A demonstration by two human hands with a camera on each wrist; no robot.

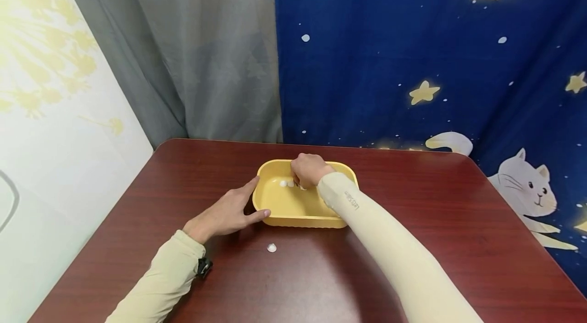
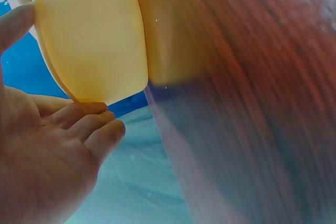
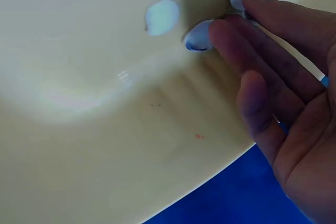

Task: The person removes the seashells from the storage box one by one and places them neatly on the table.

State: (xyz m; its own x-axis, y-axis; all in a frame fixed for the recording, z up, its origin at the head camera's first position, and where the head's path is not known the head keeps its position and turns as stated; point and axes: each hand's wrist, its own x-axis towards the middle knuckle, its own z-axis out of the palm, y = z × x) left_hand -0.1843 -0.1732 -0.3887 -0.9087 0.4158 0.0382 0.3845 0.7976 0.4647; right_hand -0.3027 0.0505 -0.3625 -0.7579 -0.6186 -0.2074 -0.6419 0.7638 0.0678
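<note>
A yellow rectangular basin (image 1: 293,221) with rounded corners stands on the table. My left hand (image 1: 229,209) holds its left end, thumb near the front corner and fingers along the side. The left wrist view shows these fingers (image 2: 104,135) bent at the basin's rim. Inside the basin, at the far wall, is my right hand (image 1: 309,169), its fingers bent downward. Seen from the right wrist, thumb and fingertips pinch at small white shell-like pieces (image 3: 199,36), partly covering them. Another white piece (image 3: 162,17) lies apart from the fingers.
One small shiny white piece (image 1: 271,247) lies on the dark red wooden table (image 1: 220,160) in front of the basin. Behind the table hang a grey curtain (image 1: 220,58) and a blue curtain (image 1: 367,58) with stars. A white wall panel (image 1: 55,160) stands at the left.
</note>
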